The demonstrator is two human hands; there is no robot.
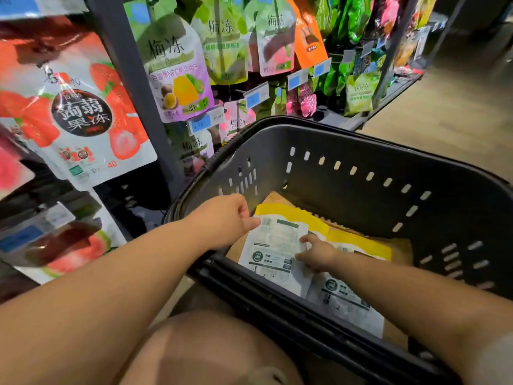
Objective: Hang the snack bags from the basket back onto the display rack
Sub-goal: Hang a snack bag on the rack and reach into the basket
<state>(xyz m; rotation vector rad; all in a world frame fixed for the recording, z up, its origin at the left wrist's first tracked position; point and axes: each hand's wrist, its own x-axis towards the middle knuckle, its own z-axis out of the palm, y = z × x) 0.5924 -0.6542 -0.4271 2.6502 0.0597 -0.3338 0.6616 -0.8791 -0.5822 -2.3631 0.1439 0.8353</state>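
A dark grey plastic basket (347, 173) stands in front of me on the floor. Inside lie two yellow-topped snack bags, back side up with white printed labels. My left hand (224, 220) pinches the upper left edge of the nearer snack bag (273, 245). On that bag's right side, my right hand (316, 252) grips its edge with curled fingers. The second snack bag (352, 301) lies partly under the first and under my right forearm. The display rack (130, 79) with hanging pouches rises to the left and behind the basket.
Strawberry jelly pouches (83, 115) hang close at the left. Green and purple pouches (180, 76) with blue price tags (201, 123) hang behind the basket. The rack's dark upright post stands between them. Wooden floor (449, 120) opens to the right. My knee (205, 348) is below.
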